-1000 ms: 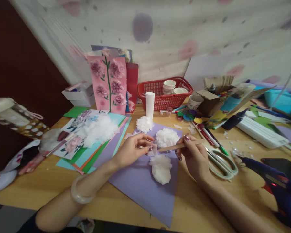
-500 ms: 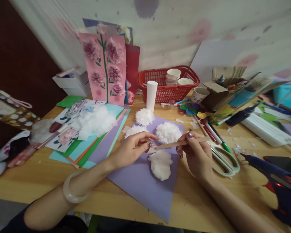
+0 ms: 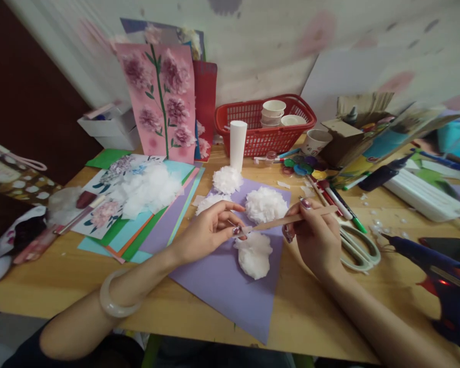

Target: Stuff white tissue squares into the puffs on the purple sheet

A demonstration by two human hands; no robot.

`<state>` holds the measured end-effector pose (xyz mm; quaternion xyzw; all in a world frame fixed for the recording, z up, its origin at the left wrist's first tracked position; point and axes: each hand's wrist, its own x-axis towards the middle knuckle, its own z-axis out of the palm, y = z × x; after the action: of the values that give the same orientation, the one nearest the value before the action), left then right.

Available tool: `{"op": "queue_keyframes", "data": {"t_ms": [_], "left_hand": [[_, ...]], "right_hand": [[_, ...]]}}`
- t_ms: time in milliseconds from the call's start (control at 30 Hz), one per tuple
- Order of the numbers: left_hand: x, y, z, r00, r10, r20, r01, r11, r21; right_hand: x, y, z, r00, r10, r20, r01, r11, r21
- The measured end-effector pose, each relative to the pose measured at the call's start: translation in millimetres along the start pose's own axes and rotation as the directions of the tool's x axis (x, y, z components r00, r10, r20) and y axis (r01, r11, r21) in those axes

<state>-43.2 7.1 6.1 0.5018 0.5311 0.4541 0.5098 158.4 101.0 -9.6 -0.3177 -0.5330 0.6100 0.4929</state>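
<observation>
Between thumb and fingers, my left hand (image 3: 210,230) pinches a small white paper piece (image 3: 245,231) above the purple sheet (image 3: 230,286). A thin wooden stick (image 3: 278,222) is held in my right hand (image 3: 314,235), its left end at the paper piece. Just below lies a partly built white paper flower (image 3: 254,257). Behind my fingers sit a full white flower (image 3: 266,205) and another (image 3: 227,180); a third (image 3: 211,203) is partly hidden by my left hand.
Coloured sheets with a white petal pile (image 3: 149,189) lie left. A white roll (image 3: 237,145) stands before a red basket (image 3: 268,133). Scissors (image 3: 358,245) and a blue glue gun (image 3: 437,271), red light lit, are at right; pens (image 3: 339,204) lie behind.
The stick's left end has shifted slightly right, along with my right hand, and the white piece in my left fingers shows more clearly. The whole view has shifted a little.
</observation>
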Motion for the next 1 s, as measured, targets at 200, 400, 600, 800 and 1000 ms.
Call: {"op": "queue_keyframes", "data": {"t_ms": [200,400,600,800,1000], "left_hand": [[-1,-3,5.0,0.999,0.033,0.022,-0.033,0.999,-0.007],[-1,-5,6.4,1.0,-0.002,-0.002,0.002,1.0,-0.003],[-1,1,5.7,0.999,-0.033,0.008,0.033,0.997,-0.064],[-4,3,6.0,1.0,-0.01,-0.006,0.01,0.999,-0.04],[-7,8,11.8,0.99,0.086,-0.109,-0.085,0.996,0.012]], "right_hand": [[-6,4,0,0.995,0.006,0.098,-0.008,1.0,0.025],[-6,2,4,0.994,-0.003,0.111,-0.002,0.999,0.047],[-11,-1,8,0.996,-0.029,0.082,0.024,0.998,0.053],[-11,-1,7,0.99,-0.102,0.101,0.098,0.994,0.044],[-3,-11,-8,0.981,-0.192,-0.017,0.193,0.977,0.093]]}}
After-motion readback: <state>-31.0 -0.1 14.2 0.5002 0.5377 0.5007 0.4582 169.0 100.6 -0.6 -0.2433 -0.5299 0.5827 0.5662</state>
